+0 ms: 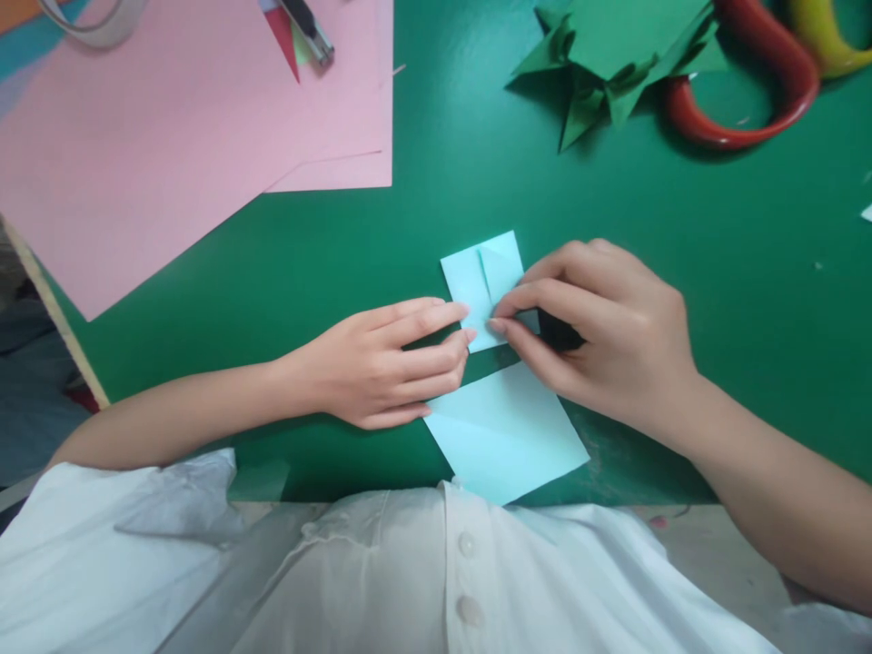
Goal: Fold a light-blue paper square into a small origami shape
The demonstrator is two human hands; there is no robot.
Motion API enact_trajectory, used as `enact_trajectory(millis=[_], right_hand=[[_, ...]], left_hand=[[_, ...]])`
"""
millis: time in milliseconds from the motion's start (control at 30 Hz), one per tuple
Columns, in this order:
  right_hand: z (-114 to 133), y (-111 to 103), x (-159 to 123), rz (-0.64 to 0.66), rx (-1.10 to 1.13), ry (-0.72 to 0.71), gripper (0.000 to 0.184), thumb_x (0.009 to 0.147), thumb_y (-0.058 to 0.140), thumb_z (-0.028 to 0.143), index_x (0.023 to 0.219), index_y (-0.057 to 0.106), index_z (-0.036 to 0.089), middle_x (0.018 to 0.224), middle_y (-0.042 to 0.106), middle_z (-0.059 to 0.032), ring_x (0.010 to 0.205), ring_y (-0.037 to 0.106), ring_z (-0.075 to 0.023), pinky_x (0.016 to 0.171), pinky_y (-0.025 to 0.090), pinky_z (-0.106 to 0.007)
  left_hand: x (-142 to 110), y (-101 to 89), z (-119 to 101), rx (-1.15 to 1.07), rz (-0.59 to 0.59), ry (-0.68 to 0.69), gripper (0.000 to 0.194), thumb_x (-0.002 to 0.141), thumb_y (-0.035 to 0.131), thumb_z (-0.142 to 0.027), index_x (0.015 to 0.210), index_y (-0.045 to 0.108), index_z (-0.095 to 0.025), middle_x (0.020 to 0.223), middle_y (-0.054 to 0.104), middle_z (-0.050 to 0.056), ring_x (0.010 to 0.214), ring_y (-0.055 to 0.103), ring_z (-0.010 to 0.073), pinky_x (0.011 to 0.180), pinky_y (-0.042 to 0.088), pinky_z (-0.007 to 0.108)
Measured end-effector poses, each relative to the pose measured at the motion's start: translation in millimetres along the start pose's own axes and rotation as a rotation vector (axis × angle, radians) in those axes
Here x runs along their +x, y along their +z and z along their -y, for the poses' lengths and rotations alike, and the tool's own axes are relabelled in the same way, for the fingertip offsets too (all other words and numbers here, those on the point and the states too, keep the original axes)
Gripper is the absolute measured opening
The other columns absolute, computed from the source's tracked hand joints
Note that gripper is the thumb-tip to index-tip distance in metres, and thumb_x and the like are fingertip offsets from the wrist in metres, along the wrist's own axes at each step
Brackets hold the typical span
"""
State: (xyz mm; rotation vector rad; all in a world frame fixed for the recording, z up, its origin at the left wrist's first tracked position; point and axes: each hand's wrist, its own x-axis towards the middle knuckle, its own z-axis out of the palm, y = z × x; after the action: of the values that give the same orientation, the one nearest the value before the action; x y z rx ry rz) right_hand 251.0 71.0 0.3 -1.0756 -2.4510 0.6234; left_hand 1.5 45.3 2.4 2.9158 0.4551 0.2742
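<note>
Near the worktop's front edge (381,461), your loosely spread left hand (391,368) is steadying the folded blue paper (470,280), your right hand (613,327) is pinching it, ideally keeping edges flush.

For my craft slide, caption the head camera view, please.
Left hand touching and right hand pinching a small folded pale-blue paper on a green tabletop.

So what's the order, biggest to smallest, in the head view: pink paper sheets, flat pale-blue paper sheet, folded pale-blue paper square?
1. Pink paper sheets
2. Flat pale-blue paper sheet
3. Folded pale-blue paper square
</note>
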Motion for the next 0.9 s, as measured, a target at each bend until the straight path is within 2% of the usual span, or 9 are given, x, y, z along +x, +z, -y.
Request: enact_trajectory(millis=[167,300,600,767,900], right_hand=[[-7.9,-1.3,-0.4,-0.028,-0.063,-0.056,0.010,0.088,0.064,0.031,0.085,0.064,0.022,0.086,0.060,-0.0068,0.073,0.050,-0.0188,0.071,0.041,-0.036],[-17.5,-2.7,-1.8,-0.024,-0.139,-0.065,0.020,0.088,0.064,0.041,0.084,0.060,0.021,0.090,0.061,-0.0081,0.078,0.052,-0.0212,0.073,0.036,-0.038],[-24.5,-4.7,-1.9,-0.046,-0.211,-0.162,0.022,0.089,0.065,0.040,0.084,0.055,0.020,0.088,0.060,-0.0074,0.085,0.049,-0.0232,0.072,0.028,-0.037],[-21.6,-3.1,-3.2,0.003,-0.230,-0.080,0.035,0.097,0.048,0.050,0.083,0.050,0.019,0.091,0.057,-0.0059,0.088,0.047,-0.0220,0.075,0.030,-0.037],[-20.3,-1.4,-5.1,0.001,-0.238,-0.077,0.035,0.099,0.045,0.049,0.082,0.047,0.018,0.092,0.055,-0.0054,0.089,0.045,-0.0212,0.076,0.030,-0.037]], left_hand=[[3.0,2.6,-0.5,-0.023,-0.051,-0.010,0.046,0.096,0.047,-0.039,0.128,0.056,-0.006,0.126,0.066,0.015,0.127,0.058,0.0306,0.107,0.051,0.042],[4.3,1.1,-0.7,-0.001,-0.009,-0.016,0.053,0.099,0.041,-0.042,0.135,0.052,-0.005,0.129,0.065,0.015,0.127,0.059,0.0282,0.110,0.049,0.041],[4.3,1.0,-1.5,0.022,0.014,-0.030,0.059,0.099,0.042,-0.049,0.136,0.051,-0.005,0.130,0.065,0.013,0.129,0.057,0.0260,0.112,0.046,0.039],[4.1,0.5,-1.5,0.029,0.033,-0.029,0.061,0.100,0.040,-0.050,0.138,0.049,-0.004,0.133,0.063,0.013,0.131,0.055,0.0252,0.114,0.045,0.039],[4.6,-1.6,-1.6,0.044,0.035,-0.038,0.059,0.100,0.039,-0.049,0.138,0.051,-0.006,0.138,0.061,0.011,0.131,0.056,0.0240,0.112,0.046,0.038]])
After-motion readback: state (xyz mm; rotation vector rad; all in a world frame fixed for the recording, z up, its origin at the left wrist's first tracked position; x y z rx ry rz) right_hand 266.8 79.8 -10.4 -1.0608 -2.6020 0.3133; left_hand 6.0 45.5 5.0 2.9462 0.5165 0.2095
